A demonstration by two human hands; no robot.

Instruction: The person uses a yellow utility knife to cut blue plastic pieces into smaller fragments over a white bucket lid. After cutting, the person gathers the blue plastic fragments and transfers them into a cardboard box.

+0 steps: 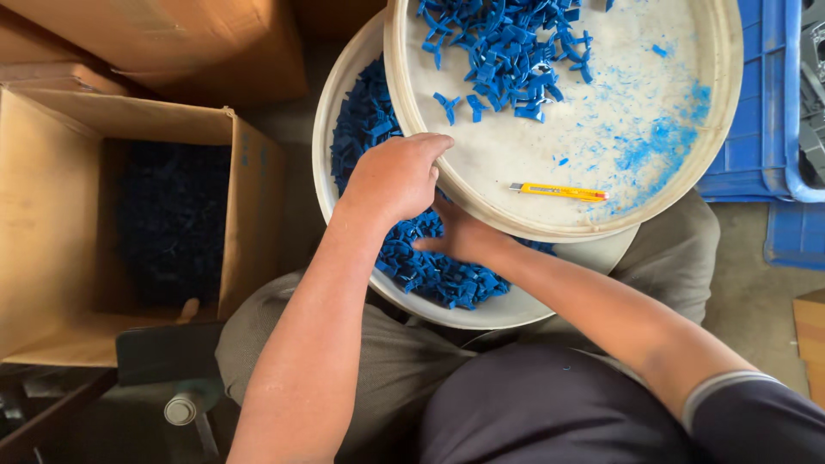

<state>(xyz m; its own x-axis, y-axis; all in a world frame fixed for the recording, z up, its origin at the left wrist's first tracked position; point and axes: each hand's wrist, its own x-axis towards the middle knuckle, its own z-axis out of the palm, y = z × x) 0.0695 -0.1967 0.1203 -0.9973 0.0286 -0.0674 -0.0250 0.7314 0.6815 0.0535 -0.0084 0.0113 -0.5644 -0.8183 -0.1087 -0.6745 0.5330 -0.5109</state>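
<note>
My left hand [394, 176] rests on the near rim of an upper white round tray [687, 163], fingers curled over the edge. My right hand [460, 236] reaches under that tray into a lower white tray [331, 112], touching a heap of small blue plastic pieces [430, 271]; its fingers are partly hidden, so whether it holds any is unclear. The upper tray carries another pile of blue pieces [507, 47], blue dust, and a yellow utility knife [559, 191].
An open cardboard box [253, 180] holding dark pieces stands at the left, with more cardboard boxes [172, 39] behind it. Blue plastic crates [769, 129] sit at the right. My lap [404, 369] lies below the trays.
</note>
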